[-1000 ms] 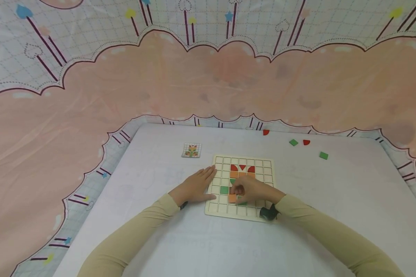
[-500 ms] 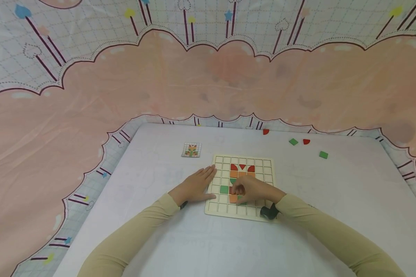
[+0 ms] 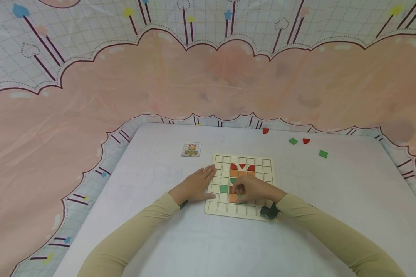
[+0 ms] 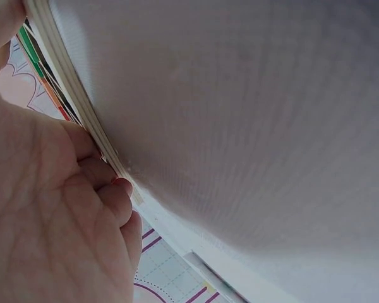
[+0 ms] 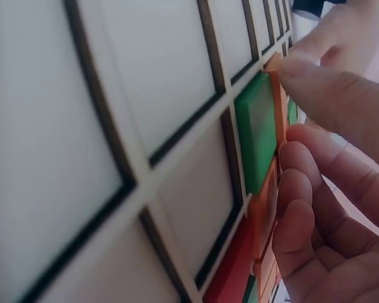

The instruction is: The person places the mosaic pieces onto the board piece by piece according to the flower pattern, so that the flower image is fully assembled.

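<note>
On the white table lies a square wooden grid board carrying several red, orange and green tiles. My left hand rests along its left edge, fingers extended; the left wrist view has the fingertips against the board's rim. With curled fingers, my right hand pinches an orange square tile at a lower cell. Close up, thumb and index finger touch opposite ends of that orange tile, beside a green tile. The right hand hides part of the pattern.
A small pattern card lies behind the board, to the left. Loose at the back right are a red piece, a green tile, another red piece and another green tile.
The orange tile under my right fingers has shifted slightly right and sits squarer in its cell. My left hand stays in place on the board's edge.
</note>
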Available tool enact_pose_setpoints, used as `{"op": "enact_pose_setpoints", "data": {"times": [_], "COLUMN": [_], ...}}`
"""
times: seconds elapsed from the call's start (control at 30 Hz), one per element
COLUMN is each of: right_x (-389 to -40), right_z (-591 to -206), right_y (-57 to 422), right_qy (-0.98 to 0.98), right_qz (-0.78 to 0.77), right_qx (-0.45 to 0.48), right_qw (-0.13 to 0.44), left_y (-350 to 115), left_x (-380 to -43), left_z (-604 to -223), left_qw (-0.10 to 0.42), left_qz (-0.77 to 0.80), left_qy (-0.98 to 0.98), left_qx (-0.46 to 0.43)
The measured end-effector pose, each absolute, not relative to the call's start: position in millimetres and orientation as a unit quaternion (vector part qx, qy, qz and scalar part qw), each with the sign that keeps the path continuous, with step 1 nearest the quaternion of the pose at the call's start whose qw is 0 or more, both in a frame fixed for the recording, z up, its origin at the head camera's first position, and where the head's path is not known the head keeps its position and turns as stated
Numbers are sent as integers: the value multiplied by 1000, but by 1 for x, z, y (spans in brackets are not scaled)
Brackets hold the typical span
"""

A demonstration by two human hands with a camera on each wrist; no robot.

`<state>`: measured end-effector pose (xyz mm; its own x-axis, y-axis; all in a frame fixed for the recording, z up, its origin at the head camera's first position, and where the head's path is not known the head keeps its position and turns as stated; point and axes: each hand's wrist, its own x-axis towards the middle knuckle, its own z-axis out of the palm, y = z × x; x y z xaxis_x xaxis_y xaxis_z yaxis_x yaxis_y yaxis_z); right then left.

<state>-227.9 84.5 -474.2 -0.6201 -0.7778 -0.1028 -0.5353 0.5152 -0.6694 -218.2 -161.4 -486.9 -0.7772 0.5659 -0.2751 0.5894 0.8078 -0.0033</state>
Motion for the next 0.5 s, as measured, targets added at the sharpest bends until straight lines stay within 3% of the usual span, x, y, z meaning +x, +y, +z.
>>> {"op": "enact_pose_setpoints", "data": {"times": [0.5], "right_x": [-232], "right_z": [-473], "right_y": [91], "right_qy": [855], "right_qz": [-314], "right_qx": [-366], "right_qw": [192], "left_y": [-161], "left_x": [-219], "left_z": [-488], "left_qw": [134], "left_qz": [-42], "left_qy": [941], "left_qx": [307]}}
